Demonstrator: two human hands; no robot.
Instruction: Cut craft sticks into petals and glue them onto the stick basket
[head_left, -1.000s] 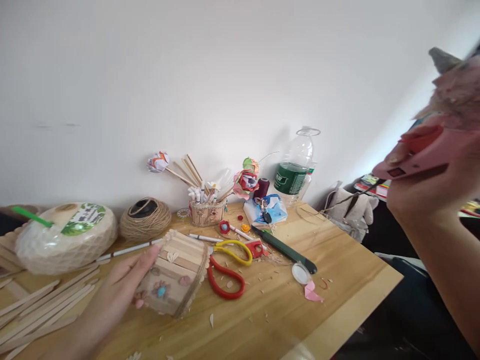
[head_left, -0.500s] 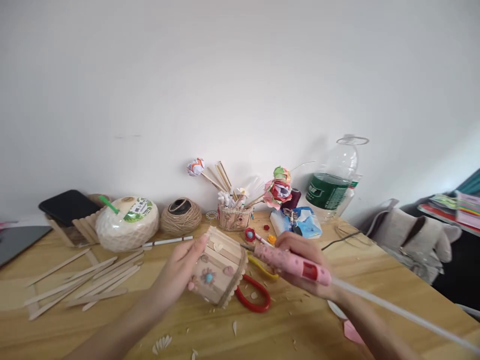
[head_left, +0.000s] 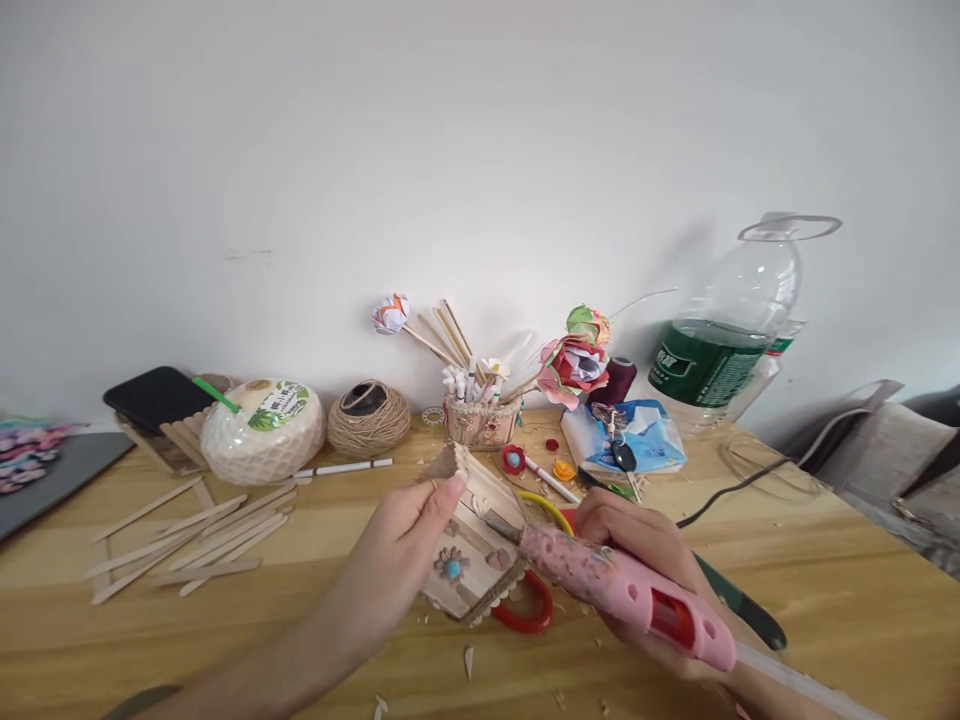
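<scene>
My left hand (head_left: 409, 535) grips a small wooden craft-stick holder (head_left: 480, 560) by its upper left edge, thumb on its face. Trim runs along its borders, and a flower with a blue centre (head_left: 451, 567) and a brownish heart-like piece (head_left: 497, 560) sit on the sticks. In my right hand (head_left: 652, 545) is a pink hot glue gun (head_left: 622, 590), a clear glue stick trailing from its back. The metal nozzle points at a pale petal cluster (head_left: 478, 506) on the holder; whether it touches cannot be made out. Red-handled scissors (head_left: 529, 605) lie partly hidden behind the holder.
Craft sticks (head_left: 202, 540) lie loose at left beside a wrapped coconut (head_left: 262, 430) and a twine ball (head_left: 369, 420). Behind stand a decorated pot (head_left: 484, 422) with paper flowers and a large bottle (head_left: 712, 350). A dark cable (head_left: 731, 490) runs at right.
The glue gun has come nearer and lower, its nozzle shifting from the holder's upper right edge to over the petal cluster. The holder has moved slightly right, and the view has shifted.
</scene>
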